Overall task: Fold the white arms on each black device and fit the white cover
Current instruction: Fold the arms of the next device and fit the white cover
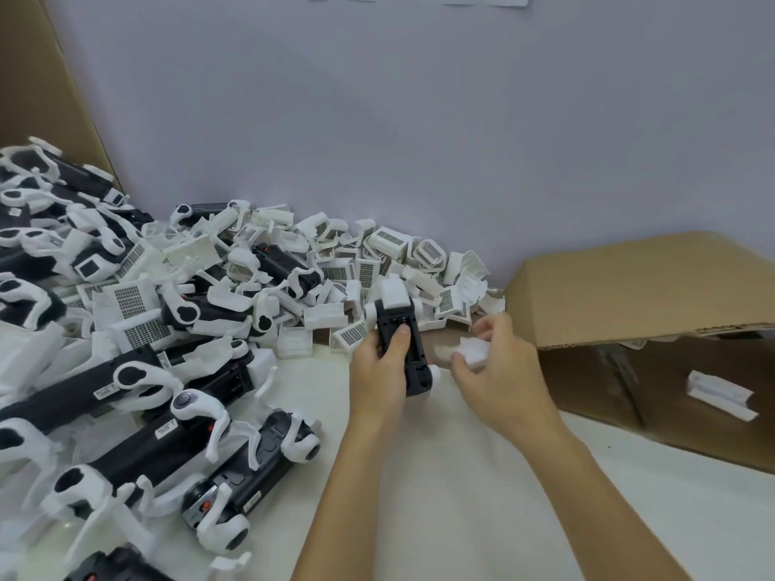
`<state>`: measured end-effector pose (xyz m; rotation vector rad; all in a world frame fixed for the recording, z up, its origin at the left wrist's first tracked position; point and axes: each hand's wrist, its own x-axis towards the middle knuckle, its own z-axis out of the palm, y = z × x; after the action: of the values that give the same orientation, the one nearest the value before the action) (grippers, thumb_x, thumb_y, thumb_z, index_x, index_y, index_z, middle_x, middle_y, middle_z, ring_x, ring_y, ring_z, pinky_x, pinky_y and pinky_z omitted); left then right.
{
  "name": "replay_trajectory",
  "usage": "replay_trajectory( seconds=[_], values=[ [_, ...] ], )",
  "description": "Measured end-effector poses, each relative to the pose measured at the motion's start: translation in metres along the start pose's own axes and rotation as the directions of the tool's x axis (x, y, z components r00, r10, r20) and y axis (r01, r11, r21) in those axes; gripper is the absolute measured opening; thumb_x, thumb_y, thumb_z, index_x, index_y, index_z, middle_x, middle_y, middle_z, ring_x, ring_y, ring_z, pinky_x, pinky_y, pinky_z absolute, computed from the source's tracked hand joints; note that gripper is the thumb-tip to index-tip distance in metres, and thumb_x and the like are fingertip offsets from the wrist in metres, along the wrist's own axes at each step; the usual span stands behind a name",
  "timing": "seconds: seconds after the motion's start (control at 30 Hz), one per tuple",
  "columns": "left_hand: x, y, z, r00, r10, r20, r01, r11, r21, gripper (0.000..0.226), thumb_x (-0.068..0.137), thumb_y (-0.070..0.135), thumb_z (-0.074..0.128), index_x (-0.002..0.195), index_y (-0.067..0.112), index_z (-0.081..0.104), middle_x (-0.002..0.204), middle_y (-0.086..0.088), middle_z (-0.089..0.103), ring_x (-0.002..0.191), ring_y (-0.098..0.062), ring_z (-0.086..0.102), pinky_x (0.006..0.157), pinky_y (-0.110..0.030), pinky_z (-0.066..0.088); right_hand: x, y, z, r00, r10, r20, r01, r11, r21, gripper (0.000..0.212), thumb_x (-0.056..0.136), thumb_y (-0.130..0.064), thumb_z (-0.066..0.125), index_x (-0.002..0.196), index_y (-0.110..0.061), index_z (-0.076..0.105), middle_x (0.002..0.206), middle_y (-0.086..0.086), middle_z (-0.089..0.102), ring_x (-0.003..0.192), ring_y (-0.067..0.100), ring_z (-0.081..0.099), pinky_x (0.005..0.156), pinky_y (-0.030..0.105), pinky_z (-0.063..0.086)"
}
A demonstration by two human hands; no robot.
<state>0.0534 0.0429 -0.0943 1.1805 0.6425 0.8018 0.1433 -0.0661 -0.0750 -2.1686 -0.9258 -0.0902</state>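
Note:
My left hand (pixel 383 362) grips a black device (pixel 400 329) above the white table, thumb on its underside. A white cover (pixel 393 292) sits on the device's far end, and its white arms lie folded along the sides. Just to the right, my right hand (pixel 499 362) pinches a second white cover (pixel 476 353) in its fingertips, a little apart from the device's near end. The picture is slightly blurred around this hand.
A heap of loose white covers (pixel 335 262) lies behind the hands against the wall. Several black devices with spread white arms (pixel 159 434) fill the table's left side. An open cardboard box (pixel 654 329) on the right holds a white piece (pixel 721 394).

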Motion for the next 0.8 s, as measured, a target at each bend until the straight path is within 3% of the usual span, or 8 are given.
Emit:
replay_trajectory(
  seconds=[0.1,0.27,0.33,0.4,0.47,0.6,0.7,0.8],
  values=[
    [0.001,0.0,-0.002,1.0,0.0,-0.013,0.0,1.0,0.016,0.017,0.099,0.027,0.058,0.095,0.014,0.068,0.073,0.003,0.069,0.066,-0.012,0.067,0.064,-0.034,0.056,-0.019,-0.003,-0.016,0.984,0.04,0.173,-0.013,0.988,-0.154,0.037,0.087,-0.027,0.063,0.115,-0.029,0.039,0.099,-0.006,0.047,0.092,0.013,0.048,0.067,0.021,0.039],
    [-0.001,0.0,-0.002,1.0,0.001,0.0,-0.001,0.998,0.06,0.018,0.099,0.029,0.058,0.094,0.017,0.069,0.079,-0.003,0.076,0.066,-0.013,0.07,0.061,-0.033,0.058,-0.018,-0.028,-0.035,0.927,0.135,0.351,-0.014,0.946,-0.325,0.04,0.087,-0.029,0.062,0.12,-0.017,0.044,0.092,-0.004,0.043,0.078,0.016,0.057,0.072,0.039,0.057],
    [-0.002,0.0,-0.002,1.0,-0.007,0.008,0.006,0.999,0.047,0.019,0.099,0.028,0.057,0.096,0.014,0.069,0.083,-0.012,0.076,0.064,-0.014,0.07,0.051,-0.028,0.054,-0.012,-0.033,-0.039,0.907,0.169,0.386,-0.012,0.927,-0.376,0.038,0.086,-0.026,0.065,0.117,-0.015,0.046,0.091,-0.004,0.042,0.076,0.014,0.055,0.063,0.034,0.054],
    [-0.002,0.0,-0.001,1.0,-0.008,0.006,0.008,0.999,0.044,0.018,0.099,0.027,0.057,0.096,0.014,0.069,0.086,-0.016,0.075,0.065,-0.016,0.07,0.048,-0.025,0.052,-0.005,-0.032,-0.042,0.894,0.19,0.405,0.011,0.896,-0.444,0.029,0.084,-0.025,0.068,0.101,-0.016,0.046,0.091,-0.004,0.044,0.071,0.012,0.051,0.05,0.027,0.041],
    [-0.002,-0.001,-0.001,1.0,-0.009,0.007,0.009,0.998,0.058,0.018,0.099,0.027,0.057,0.097,0.014,0.069,0.089,-0.017,0.075,0.069,-0.018,0.07,0.05,-0.025,0.052,0.0,-0.029,-0.038,0.896,0.187,0.402,0.019,0.89,-0.456,0.029,0.084,-0.026,0.069,0.088,-0.016,0.042,0.091,-0.001,0.049,0.071,0.013,0.052,0.05,0.027,0.039],
    [-0.001,-0.002,-0.001,1.0,0.0,-0.021,0.002,0.998,0.067,0.018,0.098,0.027,0.058,0.096,0.015,0.071,0.09,-0.015,0.075,0.072,-0.017,0.071,0.054,-0.023,0.053,-0.01,-0.01,-0.011,0.938,0.133,0.319,-0.057,0.97,-0.236,0.045,0.076,-0.042,0.077,0.101,-0.015,0.051,0.098,-0.002,0.058,0.084,0.019,0.06,0.071,0.035,0.053],
    [0.002,-0.003,-0.004,0.999,0.004,-0.042,-0.001,0.998,0.07,0.018,0.098,0.028,0.058,0.094,0.015,0.07,0.095,-0.017,0.074,0.08,-0.022,0.07,0.066,-0.031,0.055,-0.027,0.015,0.014,0.978,0.05,0.202,-0.033,0.996,-0.089,0.029,0.078,-0.046,0.074,0.093,-0.023,0.066,0.092,-0.01,0.055,0.088,0.013,0.055,0.073,0.024,0.042],
    [0.003,-0.003,-0.004,0.999,0.01,-0.044,-0.008,0.999,0.047,0.018,0.099,0.028,0.058,0.095,0.016,0.07,0.094,-0.017,0.074,0.078,-0.022,0.069,0.06,-0.031,0.054,-0.038,0.025,0.023,0.999,0.024,-0.022,-0.02,0.984,0.178,0.013,0.082,-0.041,0.074,0.088,-0.037,0.063,0.091,-0.014,0.056,0.087,0.0,0.055,0.07,0.009,0.039]
  ],
)
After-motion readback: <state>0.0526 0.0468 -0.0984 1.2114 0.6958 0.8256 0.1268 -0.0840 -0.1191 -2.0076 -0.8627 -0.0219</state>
